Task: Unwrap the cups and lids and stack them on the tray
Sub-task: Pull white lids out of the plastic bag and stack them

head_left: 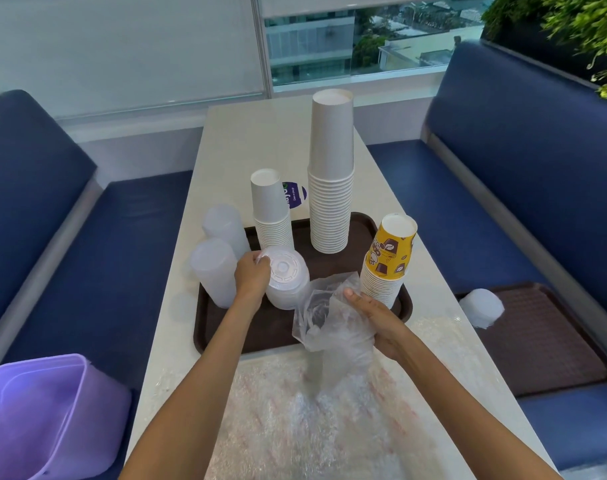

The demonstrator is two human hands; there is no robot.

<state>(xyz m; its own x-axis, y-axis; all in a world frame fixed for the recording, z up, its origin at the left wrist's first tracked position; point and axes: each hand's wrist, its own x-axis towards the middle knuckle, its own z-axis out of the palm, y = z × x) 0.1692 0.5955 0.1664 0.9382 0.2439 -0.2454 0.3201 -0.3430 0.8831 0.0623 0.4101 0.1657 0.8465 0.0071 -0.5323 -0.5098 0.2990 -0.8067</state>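
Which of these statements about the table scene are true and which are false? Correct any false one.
1. The left hand holds the clear lid stack on the brown tray. True.
2. The right hand grips crumpled plastic wrap. True.
3. Every cup on the tray is white. False: one cup stack has a yellow printed cup on top.
4. Only one tray is in view. False: a second tray lies on the right bench.
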